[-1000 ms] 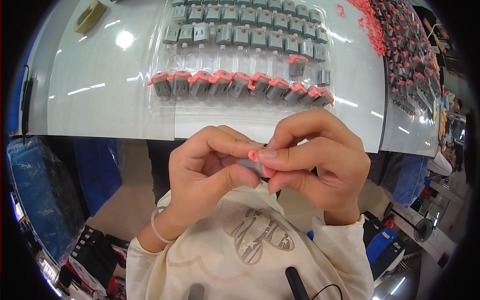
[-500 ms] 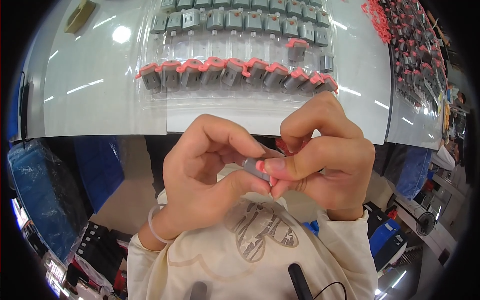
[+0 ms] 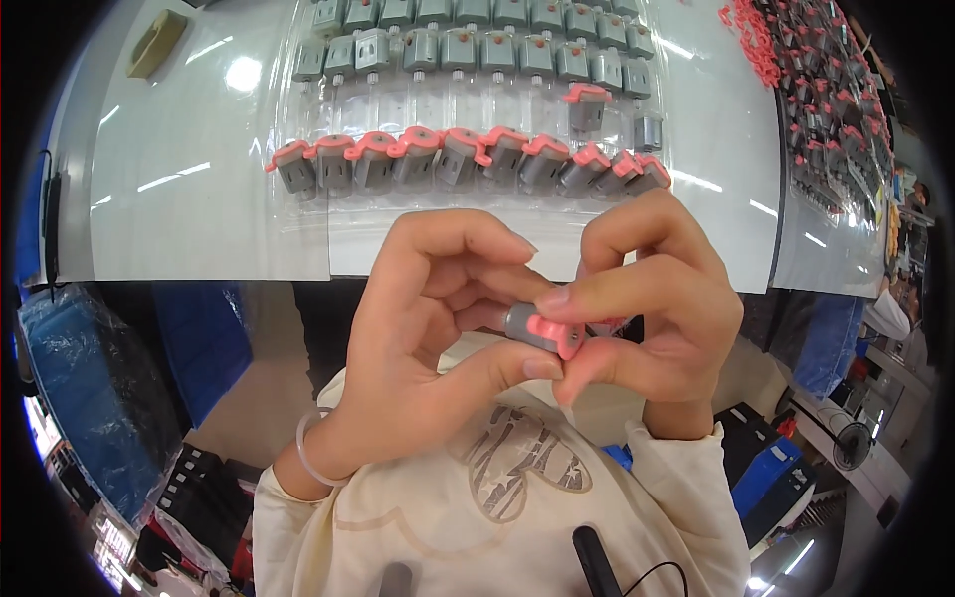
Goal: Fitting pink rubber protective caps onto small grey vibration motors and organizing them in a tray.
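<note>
In front of my chest, my left hand (image 3: 428,338) grips a small grey electric motor (image 3: 519,323) between thumb and fingers. A pink plastic cap (image 3: 568,339) sits on the motor's right end. My right hand (image 3: 662,313) has its index fingertip on top of this cap and its thumb close below it. Something pinkish shows behind the right fingers, mostly hidden. Beyond my hands, a clear plastic tray (image 3: 453,204) carries a near row of pink-capped motors (image 3: 418,154). Bare grey motors (image 3: 458,50) stand in rows farther back.
A pile of pink caps (image 3: 753,50) lies at the far right, next to many capped motors (image 3: 831,109). A tan tape ring (image 3: 157,45) rests on the white table (image 3: 199,199) at far left. Blue plastic-wrapped material (image 3: 95,398) hangs at left.
The motor has moved slightly right, and its capped end now shows more openly. My right fingers have spread apart around the cap, where they pinched tightly before.
</note>
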The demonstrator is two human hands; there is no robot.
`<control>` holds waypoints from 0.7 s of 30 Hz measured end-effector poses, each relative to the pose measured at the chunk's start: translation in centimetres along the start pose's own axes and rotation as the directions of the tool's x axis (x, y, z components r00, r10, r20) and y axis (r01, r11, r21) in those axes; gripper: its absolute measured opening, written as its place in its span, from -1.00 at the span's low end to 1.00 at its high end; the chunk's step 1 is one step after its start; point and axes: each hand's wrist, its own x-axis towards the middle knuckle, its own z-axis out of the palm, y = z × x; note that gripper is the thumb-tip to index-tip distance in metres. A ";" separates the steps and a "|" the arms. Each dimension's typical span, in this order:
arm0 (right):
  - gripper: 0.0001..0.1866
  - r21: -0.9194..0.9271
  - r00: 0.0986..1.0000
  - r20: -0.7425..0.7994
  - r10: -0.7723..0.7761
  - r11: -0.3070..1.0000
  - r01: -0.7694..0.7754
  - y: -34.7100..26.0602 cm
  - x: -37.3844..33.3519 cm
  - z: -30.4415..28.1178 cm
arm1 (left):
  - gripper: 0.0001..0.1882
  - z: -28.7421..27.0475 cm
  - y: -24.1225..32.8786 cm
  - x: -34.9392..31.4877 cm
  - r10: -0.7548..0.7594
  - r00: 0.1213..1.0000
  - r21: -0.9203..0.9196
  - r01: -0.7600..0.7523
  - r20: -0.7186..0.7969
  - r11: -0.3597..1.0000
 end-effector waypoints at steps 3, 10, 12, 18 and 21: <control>-0.61 -0.104 0.993 0.092 -0.068 0.991 0.078 0.2 0.6 -0.9 | -0.38 -1.4 -0.4 0.3 0.081 0.956 0.083 -0.108 0.281 0.991; -0.75 -0.146 0.993 -0.082 0.089 0.984 -0.101 1.4 2.3 -5.3 | -0.51 -2.0 0.4 0.0 0.073 0.990 0.179 -0.094 0.123 0.979; -0.82 -0.136 0.970 -0.193 0.150 0.975 -0.178 2.5 3.4 -5.5 | -0.60 -2.3 0.6 0.0 0.092 0.993 0.173 -0.104 0.075 0.979; -0.82 -0.482 0.979 -0.018 0.205 0.856 -0.189 4.1 4.0 -5.4 | -0.65 -3.0 1.0 -0.3 0.122 0.992 0.194 -0.128 0.045 0.973; -0.79 -0.534 0.997 -0.011 0.075 0.843 -0.069 4.3 3.9 -5.6 | -0.67 -3.0 1.0 -0.2 0.111 0.993 0.194 -0.114 0.029 0.974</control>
